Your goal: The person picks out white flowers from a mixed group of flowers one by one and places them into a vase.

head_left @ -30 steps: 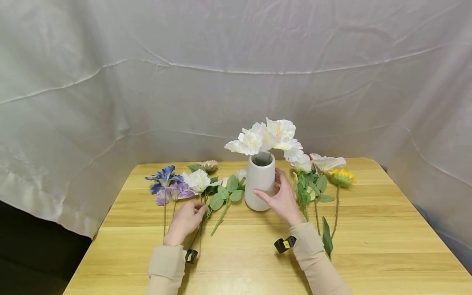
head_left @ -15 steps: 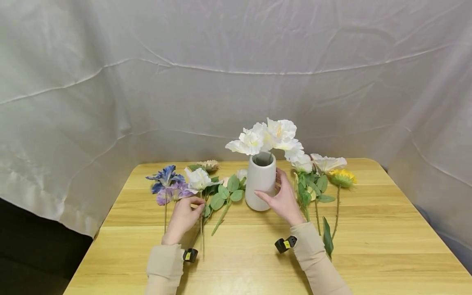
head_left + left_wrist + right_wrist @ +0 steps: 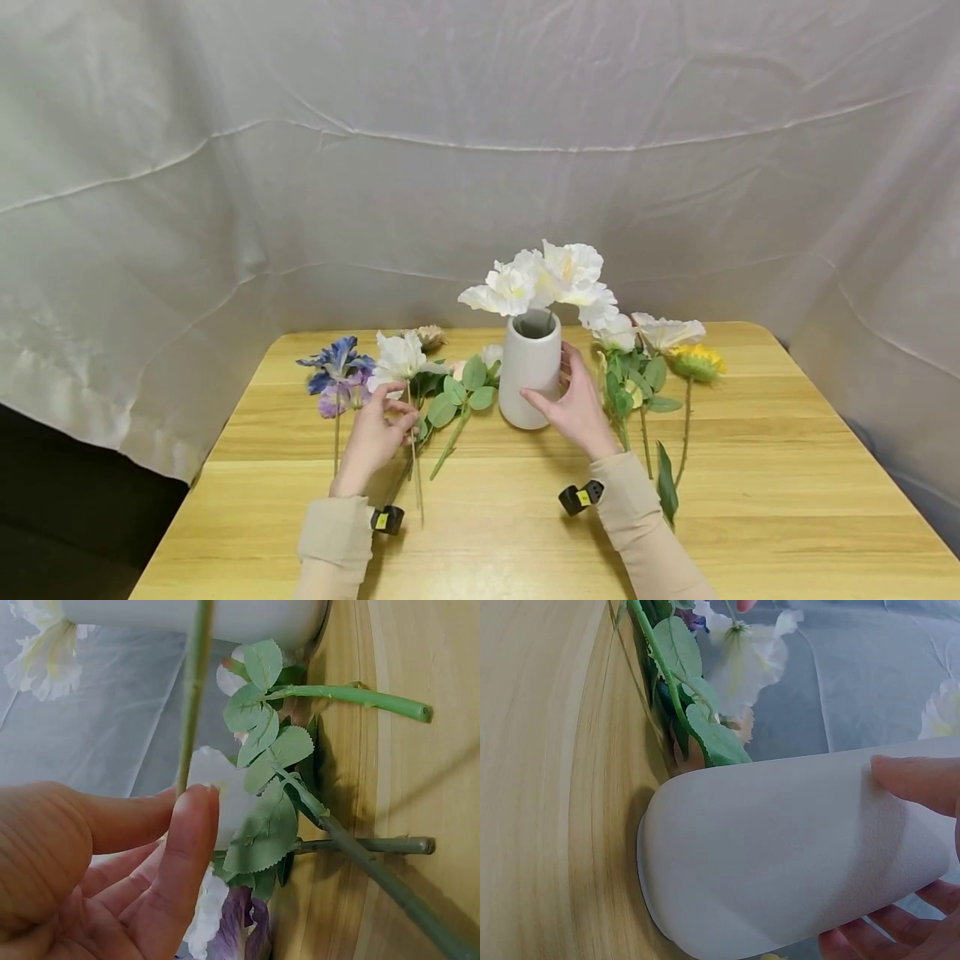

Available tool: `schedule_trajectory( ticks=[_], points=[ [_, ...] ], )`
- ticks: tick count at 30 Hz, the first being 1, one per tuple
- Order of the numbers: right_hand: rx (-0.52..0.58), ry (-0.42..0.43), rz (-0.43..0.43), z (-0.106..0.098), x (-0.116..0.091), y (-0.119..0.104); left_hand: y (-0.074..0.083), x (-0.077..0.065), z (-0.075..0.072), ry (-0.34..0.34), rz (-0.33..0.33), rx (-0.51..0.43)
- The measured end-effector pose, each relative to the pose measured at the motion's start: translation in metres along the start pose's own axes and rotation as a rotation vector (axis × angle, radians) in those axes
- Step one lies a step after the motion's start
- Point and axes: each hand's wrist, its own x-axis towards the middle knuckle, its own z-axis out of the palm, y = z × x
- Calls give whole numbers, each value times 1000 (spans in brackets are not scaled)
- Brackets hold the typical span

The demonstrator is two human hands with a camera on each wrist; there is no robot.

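My left hand (image 3: pixel 377 433) pinches the thin stem (image 3: pixel 193 697) of a white flower (image 3: pixel 399 360) between thumb and index finger. The bloom is raised a little over the other flowers, and the stem's lower end points toward me. Around the right side of a white vase (image 3: pixel 529 375), my right hand (image 3: pixel 577 406) curves its thumb and fingers. The vase (image 3: pixel 795 847) stands upright on the table, with white flowers (image 3: pixel 551 279) in its mouth. Its far side, where some fingers lie, is hidden in the head view.
Blue and purple flowers (image 3: pixel 337 367) lie left of my left hand. A leafy green stem (image 3: pixel 453 437) lies between that hand and the vase. To the right are several more flowers, with a yellow sunflower (image 3: pixel 696 363) outermost. A grey cloth (image 3: pixel 480 167) hangs behind the wooden table (image 3: pixel 787 467).
My left hand has lifted the white flower by its stem, and the bloom has shifted up and slightly left while the lower end swung right. My right hand stays on the vase.
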Motion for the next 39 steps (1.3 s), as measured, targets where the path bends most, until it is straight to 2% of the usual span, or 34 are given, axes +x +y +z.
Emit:
schedule_trajectory(
  ticks=[8, 16, 21, 26, 29, 35, 39],
  points=[
    [-3, -5, 8, 0, 0, -2, 1, 2, -2, 32, -16, -53],
    [1, -16, 5, -2, 0, -2, 2, 5, -2, 50, 57, -87],
    [4, -23, -2, -3, 0, -1, 3, 4, -3, 89, 97, -110],
    [9, -32, 0, -3, -1, -2, 7, 3, -4, 143, 128, -170],
    [7, -38, 5, -4, -1, -4, 12, 1, -6, 162, 124, -221],
    [26, -47, 8, -8, -3, -19, 33, -8, -10, 193, 147, -259],
    [39, -50, 8, -13, -7, -36, 31, -5, -7, 223, 138, -270]
  ],
)
